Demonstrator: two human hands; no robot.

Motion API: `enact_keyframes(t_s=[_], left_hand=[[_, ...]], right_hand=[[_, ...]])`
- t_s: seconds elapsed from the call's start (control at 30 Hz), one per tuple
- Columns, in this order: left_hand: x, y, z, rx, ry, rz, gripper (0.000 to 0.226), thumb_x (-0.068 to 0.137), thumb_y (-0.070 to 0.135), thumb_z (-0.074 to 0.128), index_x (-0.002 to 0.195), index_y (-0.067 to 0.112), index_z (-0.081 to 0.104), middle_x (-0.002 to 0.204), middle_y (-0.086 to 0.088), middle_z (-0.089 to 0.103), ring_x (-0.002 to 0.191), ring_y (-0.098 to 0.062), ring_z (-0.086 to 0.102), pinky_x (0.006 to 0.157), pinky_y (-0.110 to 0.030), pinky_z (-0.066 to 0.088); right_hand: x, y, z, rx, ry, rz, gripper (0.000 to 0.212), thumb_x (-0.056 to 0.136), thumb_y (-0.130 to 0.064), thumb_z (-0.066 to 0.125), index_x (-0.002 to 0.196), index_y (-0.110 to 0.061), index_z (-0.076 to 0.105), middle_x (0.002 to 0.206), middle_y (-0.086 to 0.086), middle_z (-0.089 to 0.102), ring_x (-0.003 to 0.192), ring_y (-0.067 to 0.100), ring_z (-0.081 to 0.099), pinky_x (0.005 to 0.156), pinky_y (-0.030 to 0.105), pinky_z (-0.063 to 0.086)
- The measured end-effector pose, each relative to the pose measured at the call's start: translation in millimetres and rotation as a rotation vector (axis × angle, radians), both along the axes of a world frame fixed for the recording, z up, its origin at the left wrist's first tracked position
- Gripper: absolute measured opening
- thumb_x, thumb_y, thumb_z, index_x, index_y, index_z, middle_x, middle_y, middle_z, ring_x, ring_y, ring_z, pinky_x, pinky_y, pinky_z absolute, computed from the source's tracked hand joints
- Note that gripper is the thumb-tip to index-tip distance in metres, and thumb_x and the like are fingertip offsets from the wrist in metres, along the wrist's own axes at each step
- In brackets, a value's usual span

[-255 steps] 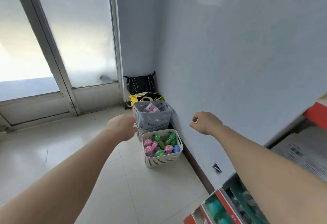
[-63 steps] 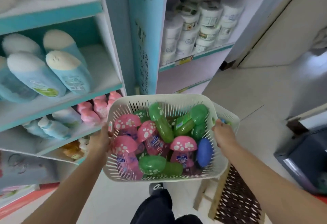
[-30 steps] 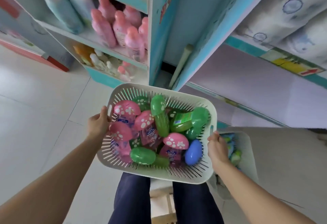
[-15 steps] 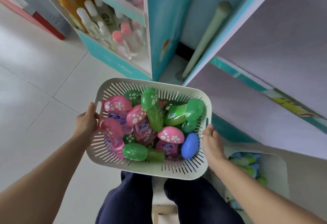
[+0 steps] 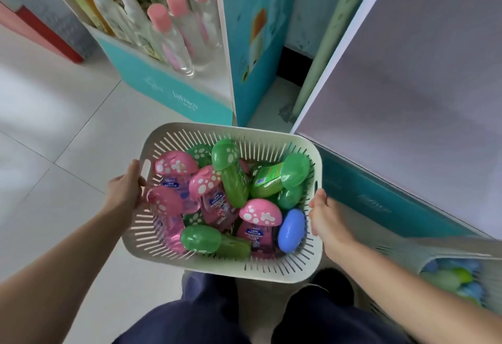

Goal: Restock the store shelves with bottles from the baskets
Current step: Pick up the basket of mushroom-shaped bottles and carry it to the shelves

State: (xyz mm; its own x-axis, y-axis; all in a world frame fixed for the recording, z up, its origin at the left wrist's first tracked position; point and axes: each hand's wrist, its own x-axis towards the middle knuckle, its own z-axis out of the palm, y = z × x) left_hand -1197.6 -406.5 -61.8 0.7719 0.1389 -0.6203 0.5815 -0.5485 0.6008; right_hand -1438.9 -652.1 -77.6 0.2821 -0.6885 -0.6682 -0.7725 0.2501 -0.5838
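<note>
I hold a white slotted basket [image 5: 274,271] in front of my legs, low over the floor. My left hand [image 5: 123,194] grips its left handle and my right hand [image 5: 327,220] grips its right rim. Inside lie several mushroom-capped bottles: pink ones [image 5: 260,216], green ones [image 5: 231,175] and a blue one [image 5: 292,231]. The teal shelf unit [image 5: 168,91] ahead on the left has clear bottles with pink caps [image 5: 173,31] on its bottom shelf. To the right is a bare pale shelf board [image 5: 413,93].
A second white basket [image 5: 461,251] with blue and green bottles stands on the floor at the lower right. A green rolled tube [image 5: 323,53] leans in the gap between the shelf units. White floor tiles [image 5: 54,131] lie to the left. My legs [image 5: 206,316] are below the basket.
I carried the basket from the corner to the shelves. In the last second the view has dipped toward the bottom shelves and the basket has come lower; both hands keep their hold.
</note>
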Motion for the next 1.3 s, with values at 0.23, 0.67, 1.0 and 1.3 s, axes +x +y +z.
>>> enact_keyframes(t_s=[0.23,0.67,1.0,1.3], left_hand=[[16,14,-8,0.055,-0.063,-0.042,0.050,0.091,0.052,0.041,0.070,0.008,0.052,0.060,-0.009,0.041,0.051,-0.021,0.036,0.052,-0.028,0.030],[32,18,-8,0.480,-0.154,-0.416,0.066,0.097,0.051,0.027,0.093,-0.005,0.063,0.096,-0.027,0.059,0.088,-0.039,0.056,0.081,-0.045,0.047],[-56,-90,30,0.551,-0.540,-0.981,0.062,0.095,0.051,0.039,0.143,0.013,0.031,0.152,-0.015,0.020,0.141,-0.034,0.014,0.113,-0.054,0.014],[-140,-170,62,0.323,-0.503,-1.147,0.056,0.096,0.053,0.032,0.136,0.017,0.046,0.143,-0.019,0.035,0.134,-0.034,0.028,0.108,-0.049,0.026]], right_hand=[[12,11,3,0.118,-0.121,0.043,0.039,0.103,-0.037,0.024,0.082,-0.010,0.044,0.055,0.004,0.041,0.046,0.018,0.038,0.053,0.031,0.035],[-15,-26,34,0.148,0.043,0.385,0.033,0.101,-0.033,0.040,0.107,-0.008,0.061,0.096,0.008,0.069,0.084,0.017,0.064,0.080,0.029,0.049],[-146,-63,53,-0.640,0.409,0.033,0.026,0.089,-0.029,0.058,0.105,-0.011,0.066,0.113,0.017,0.060,0.115,0.033,0.048,0.093,0.035,0.040],[-157,-57,48,0.031,0.134,-0.241,0.054,0.090,-0.012,0.055,0.139,0.000,0.036,0.138,0.018,0.044,0.125,0.030,0.048,0.106,0.043,0.042]])
